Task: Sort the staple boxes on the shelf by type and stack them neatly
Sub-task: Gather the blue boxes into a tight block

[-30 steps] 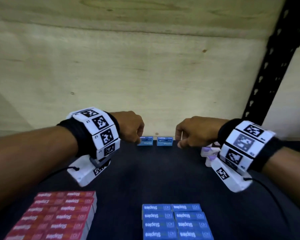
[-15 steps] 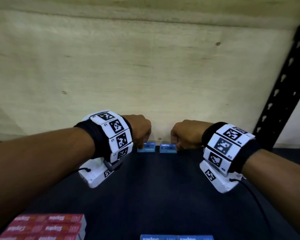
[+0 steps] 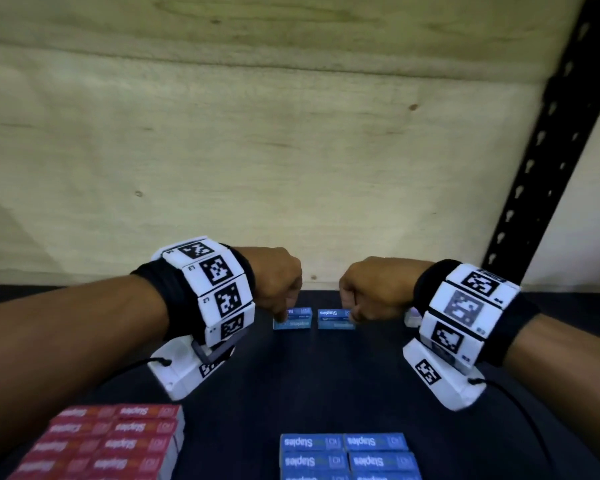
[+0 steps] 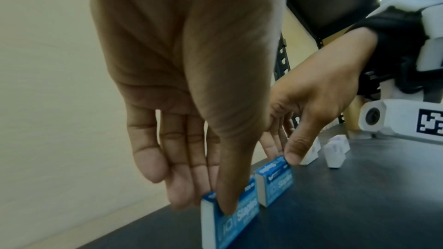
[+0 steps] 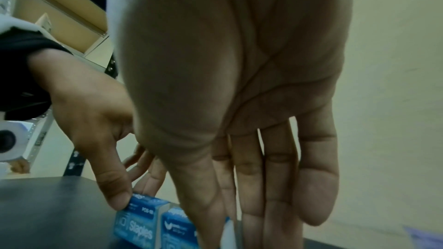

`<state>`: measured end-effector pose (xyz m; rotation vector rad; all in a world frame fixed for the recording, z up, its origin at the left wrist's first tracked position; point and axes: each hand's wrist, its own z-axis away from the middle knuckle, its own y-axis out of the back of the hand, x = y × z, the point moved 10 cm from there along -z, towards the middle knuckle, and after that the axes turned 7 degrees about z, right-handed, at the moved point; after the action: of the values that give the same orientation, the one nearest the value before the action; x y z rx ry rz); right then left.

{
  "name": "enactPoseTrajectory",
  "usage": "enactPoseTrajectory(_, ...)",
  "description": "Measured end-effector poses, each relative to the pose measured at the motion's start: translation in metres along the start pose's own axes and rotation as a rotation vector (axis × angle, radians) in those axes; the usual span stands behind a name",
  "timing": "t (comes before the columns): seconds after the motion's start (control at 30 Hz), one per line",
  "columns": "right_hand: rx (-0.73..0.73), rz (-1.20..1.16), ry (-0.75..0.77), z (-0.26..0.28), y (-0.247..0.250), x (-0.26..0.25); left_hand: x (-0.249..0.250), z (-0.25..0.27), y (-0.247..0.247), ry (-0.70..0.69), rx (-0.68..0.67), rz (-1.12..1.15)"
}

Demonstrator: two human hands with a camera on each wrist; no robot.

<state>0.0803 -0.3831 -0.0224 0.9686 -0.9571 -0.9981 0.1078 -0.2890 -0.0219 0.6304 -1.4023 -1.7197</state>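
Note:
Two blue staple boxes stand on edge side by side at the back of the dark shelf (image 3: 326,375). My left hand (image 3: 281,317) pinches the left blue box (image 3: 297,319), thumb on its front face and fingers behind it (image 4: 242,213). My right hand (image 3: 352,317) pinches the right blue box (image 3: 333,320) the same way (image 5: 177,232). Both boxes rest on the shelf. Near the front edge lie a stack of red staple boxes (image 3: 118,441) on the left and a stack of blue staple boxes (image 3: 347,455) in the middle.
A pale plywood wall (image 3: 257,150) closes the shelf just behind the two boxes. A black perforated upright (image 3: 541,161) rises at the right. Small white boxes (image 4: 335,149) lie on the shelf right of my right hand.
Both hands moved inward to the two blue boxes at the back and closed their thumbs and fingers on them. The right hand came left, away from the white boxes.

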Motion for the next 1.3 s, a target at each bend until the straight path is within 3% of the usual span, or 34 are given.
enactPoseTrajectory(0.63, -0.155, -0.174, 0.057, 0.110, -0.039, -0.028, 0.046, 0.102, -0.043, -0.085, -0.158, 0.060)
enactPoseTrajectory(0.83, -0.185, -0.240, 0.068, 0.122, -0.045, -0.030, 0.049, 0.112, -0.048, -0.104, -0.177, 0.115)
enactPoseTrajectory(1.1, -0.237, -0.400, 0.089, 0.122, -0.052, -0.038, 0.047, 0.115, -0.064, -0.068, -0.263, 0.403)
enactPoseTrajectory(1.3, -0.225, -0.400, 0.105, 0.123, -0.051, -0.041, 0.054, 0.114, -0.063, -0.091, -0.224, 0.439)
